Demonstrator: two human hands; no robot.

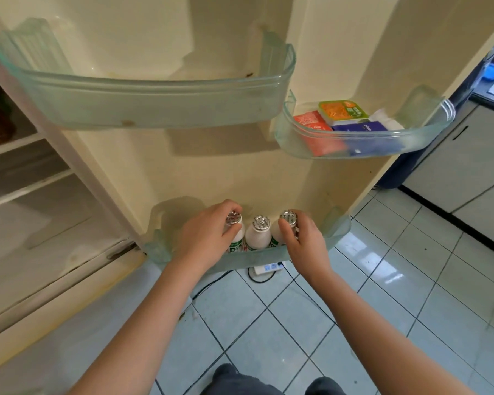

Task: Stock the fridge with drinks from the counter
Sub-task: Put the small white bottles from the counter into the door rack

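Observation:
Three small white drink bottles with silver foil caps stand side by side in the bottom door bin (337, 228) of the open fridge door. My left hand (206, 238) grips the left bottle (234, 223) around its neck. My right hand (300, 238) grips the right bottle (288, 217) the same way. The middle bottle (258, 233) stands free between them. All three bottles are upright and their lower halves are hidden behind the bin wall.
A large bare door bin (154, 104) hangs above. A smaller bin (428, 132) at the right holds packets and a small tub. Fridge shelves (20, 166) lie to the left. A power strip (268, 267) and cables lie on the tiled floor under the door.

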